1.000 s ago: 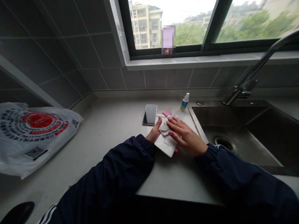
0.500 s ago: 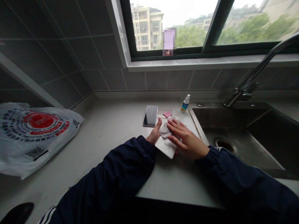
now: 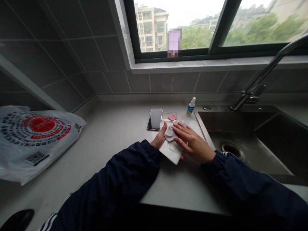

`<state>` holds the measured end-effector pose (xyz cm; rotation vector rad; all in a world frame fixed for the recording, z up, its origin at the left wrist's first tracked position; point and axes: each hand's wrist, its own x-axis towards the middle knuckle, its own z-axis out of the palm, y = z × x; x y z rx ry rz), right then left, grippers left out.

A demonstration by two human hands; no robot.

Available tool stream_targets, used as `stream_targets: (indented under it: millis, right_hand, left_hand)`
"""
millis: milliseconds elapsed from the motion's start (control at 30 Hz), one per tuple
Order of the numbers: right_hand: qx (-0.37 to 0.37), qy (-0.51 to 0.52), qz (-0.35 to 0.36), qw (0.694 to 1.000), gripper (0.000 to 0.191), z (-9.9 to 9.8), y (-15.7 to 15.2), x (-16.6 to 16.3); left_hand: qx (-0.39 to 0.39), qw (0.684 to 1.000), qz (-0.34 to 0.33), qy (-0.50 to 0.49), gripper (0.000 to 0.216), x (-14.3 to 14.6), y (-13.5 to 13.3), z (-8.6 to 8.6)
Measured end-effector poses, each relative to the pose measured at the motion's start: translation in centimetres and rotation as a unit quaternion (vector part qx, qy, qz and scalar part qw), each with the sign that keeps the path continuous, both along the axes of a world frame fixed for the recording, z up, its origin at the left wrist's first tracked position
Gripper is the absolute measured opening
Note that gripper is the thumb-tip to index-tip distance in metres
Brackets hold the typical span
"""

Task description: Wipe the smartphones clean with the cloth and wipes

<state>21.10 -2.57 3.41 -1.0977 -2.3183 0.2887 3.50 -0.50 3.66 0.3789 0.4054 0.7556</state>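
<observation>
A white flat device (image 3: 170,150), about the size of a phone, lies on the grey counter (image 3: 115,141). My left hand (image 3: 159,138) grips its left edge with the thumb raised. My right hand (image 3: 192,143) lies flat on top of it, fingers stretched out, pressing a crumpled pale cloth (image 3: 170,132) against its surface. Just behind them a dark-screened phone (image 3: 155,119) lies face up beside a clear case (image 3: 169,116) with a pink slip in it.
A small spray bottle (image 3: 191,106) stands at the sink's left rim. The steel sink (image 3: 245,138) and tap (image 3: 262,77) fill the right side. A printed plastic bag (image 3: 33,138) lies at far left. A tiled wall and window run behind.
My right hand and the cloth have shifted slightly over the white device, back and forth. My left hand keeps its hold.
</observation>
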Motion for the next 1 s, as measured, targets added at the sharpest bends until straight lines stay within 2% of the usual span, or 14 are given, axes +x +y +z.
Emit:
stream_targets:
  millis: [133, 367, 567, 700, 833, 1000]
  right_hand:
    - [0.000, 0.004, -0.032, 0.999, 0.050, 0.0, 0.1, 0.1]
    - [0.014, 0.018, -0.052, 0.998, 0.040, 0.7, -0.2, 0.2]
    - [0.002, 0.002, -0.127, 0.992, 0.041, 0.9, -0.2, 0.3]
    - [-0.010, 0.008, -0.146, 0.989, 0.043, 1.0, -0.1, 0.4]
    - [-0.049, 0.073, -0.157, 0.984, 0.043, 1.2, 0.1, 0.5]
    - [-0.051, 0.117, -0.143, 0.981, 0.036, 1.0, 0.2, 0.5]
  left_hand:
    - [0.014, 0.997, -0.067, -0.030, 0.075, -0.5, 0.1, -0.5]
    - [0.059, 0.994, -0.084, 0.025, 0.081, -0.9, 0.2, -1.2]
    - [0.105, 0.970, -0.212, 0.063, 0.109, -1.3, -0.1, -0.6]
    - [0.119, 0.966, -0.214, 0.079, 0.113, -1.4, -0.2, -0.3]
    - [0.129, 0.963, -0.219, 0.088, 0.109, -1.3, -0.5, -0.1]
    - [0.145, 0.958, -0.237, 0.066, 0.105, -1.3, -0.4, -0.7]
